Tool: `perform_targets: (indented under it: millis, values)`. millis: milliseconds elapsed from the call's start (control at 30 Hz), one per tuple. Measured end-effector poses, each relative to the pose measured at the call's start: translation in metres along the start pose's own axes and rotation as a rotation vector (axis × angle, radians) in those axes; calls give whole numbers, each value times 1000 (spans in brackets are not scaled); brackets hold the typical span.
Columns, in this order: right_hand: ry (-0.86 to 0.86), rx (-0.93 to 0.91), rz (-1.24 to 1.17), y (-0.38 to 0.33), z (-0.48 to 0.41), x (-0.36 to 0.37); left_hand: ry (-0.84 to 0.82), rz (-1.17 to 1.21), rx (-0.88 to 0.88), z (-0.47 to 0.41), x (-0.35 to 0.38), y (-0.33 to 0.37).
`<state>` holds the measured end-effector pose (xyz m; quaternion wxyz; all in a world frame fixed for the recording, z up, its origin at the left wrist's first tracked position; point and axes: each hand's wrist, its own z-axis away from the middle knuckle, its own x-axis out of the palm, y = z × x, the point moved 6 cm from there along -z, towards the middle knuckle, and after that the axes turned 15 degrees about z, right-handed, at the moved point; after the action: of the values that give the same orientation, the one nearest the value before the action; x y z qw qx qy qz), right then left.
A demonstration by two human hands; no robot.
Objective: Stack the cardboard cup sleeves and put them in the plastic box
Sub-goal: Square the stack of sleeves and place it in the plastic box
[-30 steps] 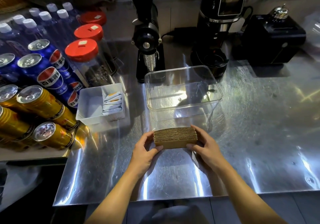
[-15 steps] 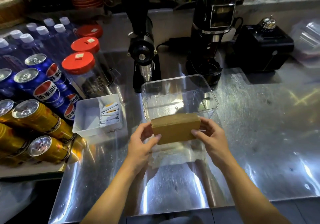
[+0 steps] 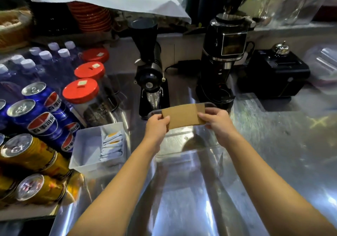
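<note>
Surface: polished steel counter [image 3: 273, 153], reflective, scuffed, with glare streaks. Room: a drinks station.

Left side: blue cola cans [image 3: 38, 119], gold cans [image 3: 31, 153], clear water bottles [image 3: 43, 62], red-lidded jars [image 3: 81, 90], a white tray of sachets [image 3: 85, 150].

Rear: black grinder [image 3: 149, 71], second black grinder with a display [image 3: 226, 57], black box appliance [image 3: 275, 75], stacked red bowls [image 3: 91, 17] under a white cloth [image 3: 113, 0].

Item: stack of cardboard cup sleeves [image 3: 183, 115], brown, flat face turned toward the camera. Long axis runs left to right, slightly raised at the right end. Location: lifted off the counter, over the clear plastic box [image 3: 209, 105], whose rim shows just behind and beside it; the box is blurred.

Left hand [image 3: 156, 124]: fingers curled, pinching the stack's left end.

Right hand [image 3: 217, 120]: fingers curled, pinching the right end. Both forearms are bare and extended.
</note>
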<state>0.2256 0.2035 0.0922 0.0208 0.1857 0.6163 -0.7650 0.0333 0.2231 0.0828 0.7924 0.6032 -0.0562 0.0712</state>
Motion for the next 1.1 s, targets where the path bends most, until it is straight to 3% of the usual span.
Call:
perform_targets:
  millis: [167, 300, 433, 600, 733, 1100]
  values:
    - [-5, 222, 95, 30, -29, 13, 140, -91, -127, -24, 3, -35]
    - [-29, 269, 207, 47, -47, 21, 220, -173, -171, -36, -2, -50]
    - [-11, 242, 264, 55, -60, 29, 254, -326, -177, -46, -2, -48]
    - [8, 200, 597, 59, -73, 34, 269, -499, -193, -51, -5, -50]
    - [-4, 145, 697, 68, -78, 37, 273, -629, -192, -50, -2, -48]
    - [-57, 150, 704, 68, -76, 38, 242, -534, -229, -46, -2, -41]
